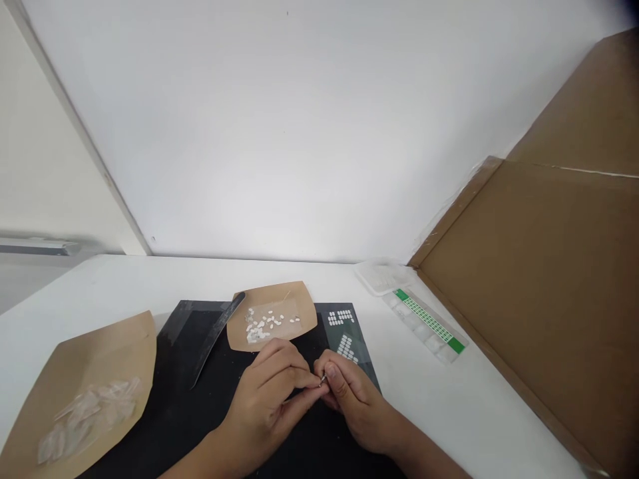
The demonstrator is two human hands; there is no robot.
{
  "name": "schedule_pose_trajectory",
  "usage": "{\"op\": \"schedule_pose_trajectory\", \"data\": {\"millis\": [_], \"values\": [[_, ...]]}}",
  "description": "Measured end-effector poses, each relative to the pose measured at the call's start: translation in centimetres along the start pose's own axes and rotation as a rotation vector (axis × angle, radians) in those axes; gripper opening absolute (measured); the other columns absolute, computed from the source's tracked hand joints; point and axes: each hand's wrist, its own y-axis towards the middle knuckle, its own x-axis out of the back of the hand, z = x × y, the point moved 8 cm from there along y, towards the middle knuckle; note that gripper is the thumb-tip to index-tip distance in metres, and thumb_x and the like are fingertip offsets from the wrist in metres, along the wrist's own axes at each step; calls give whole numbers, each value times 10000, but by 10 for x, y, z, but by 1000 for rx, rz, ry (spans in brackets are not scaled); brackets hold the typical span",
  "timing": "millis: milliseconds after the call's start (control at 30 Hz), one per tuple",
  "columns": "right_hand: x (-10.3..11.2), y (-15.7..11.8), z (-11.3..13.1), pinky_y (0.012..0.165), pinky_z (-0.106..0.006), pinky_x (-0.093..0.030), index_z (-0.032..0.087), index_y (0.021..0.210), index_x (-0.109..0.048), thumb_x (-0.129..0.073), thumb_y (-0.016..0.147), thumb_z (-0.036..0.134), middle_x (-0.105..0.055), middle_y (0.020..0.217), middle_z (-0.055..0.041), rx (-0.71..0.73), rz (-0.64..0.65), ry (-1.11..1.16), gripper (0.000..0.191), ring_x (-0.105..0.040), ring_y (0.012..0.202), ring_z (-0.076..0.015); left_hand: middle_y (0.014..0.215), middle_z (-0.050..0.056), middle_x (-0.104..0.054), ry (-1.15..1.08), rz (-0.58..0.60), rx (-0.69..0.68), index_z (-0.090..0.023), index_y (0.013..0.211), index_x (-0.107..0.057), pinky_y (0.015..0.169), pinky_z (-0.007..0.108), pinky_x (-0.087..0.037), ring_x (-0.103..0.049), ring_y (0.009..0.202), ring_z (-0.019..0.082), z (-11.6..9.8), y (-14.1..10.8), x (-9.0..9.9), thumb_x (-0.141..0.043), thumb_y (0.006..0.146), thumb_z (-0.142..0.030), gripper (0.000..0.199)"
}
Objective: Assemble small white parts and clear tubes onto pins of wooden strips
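Note:
My left hand [272,396] and my right hand [357,402] meet over the black mat [219,409], fingertips almost touching. Between the thumb and fingers of my right hand is a small shiny metal piece [323,380]; most of it is hidden, so its kind does not show. The thumb and forefinger of my left hand are pinched together at its tip, and whatever they hold is too small to make out. Just beyond my hands sits a brown paper tray [272,297] with small white oval pieces [257,330]. White oval stickers [345,347] lie on a sheet beside my right hand.
A dark curved nail file [217,340] leans on the small tray's left edge. Far left, a larger paper tray [142,339] holds clear plastic packets [92,412]. At right are a green-labelled clear case [429,322], a white plastic lid [382,276] and a cardboard wall [539,279].

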Motion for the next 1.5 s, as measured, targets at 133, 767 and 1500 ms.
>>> {"op": "schedule_pose_trajectory", "data": {"millis": [133,767,1500], "values": [[-2,1,4,601,-272,-325,218,882,-503,-328,1112,586,-428,715,44,36,-1,-15,467,-376,632,-128,886,40,-696,9,24,7,-191,1018,-675,827,350,-528,-619,846,177,-1,-1,-1,-717,931,-44,176],[1,1,5,579,-232,-356,189,971,-608,-435,1099,502,-490,711,32,139,12,-110,380,-441,614,-112,835,28,-685,151,-20,-168,-151,986,-658,829,319,-561,-638,831,169,-9,-4,5,-681,971,-88,69],[15,-8,41,605,-239,-442,216,951,-647,-613,965,206,-701,666,25,415,-272,-532,38,-600,578,-126,948,66,-738,71,10,-74,-163,1088,-694,914,405,-543,-651,902,192,-2,2,6,-642,923,0,239]]}}
